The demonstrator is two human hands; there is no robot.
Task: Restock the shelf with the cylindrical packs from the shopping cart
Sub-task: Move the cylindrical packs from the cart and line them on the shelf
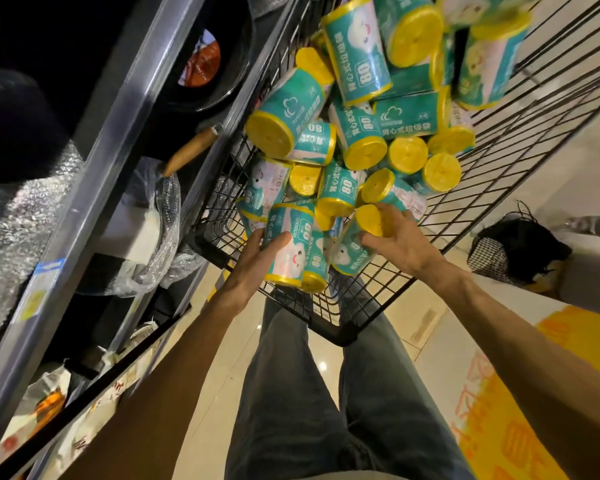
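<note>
I curl my left hand [257,258] and right hand [400,239] each round a teal-and-yellow cylindrical pack [290,247] in the black wire shopping cart [499,161], gathering several for the grey metal shelf [94,188] beside me.

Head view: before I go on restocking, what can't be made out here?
- Shopping cart: its far end is cut off by the top edge, so the pack count is unknown.
- Left hand on a cylindrical pack: fingers hidden behind it.
- Shelf: upper bay too dark to see free space.
- Right hand: covers the grip on its pack.
</note>
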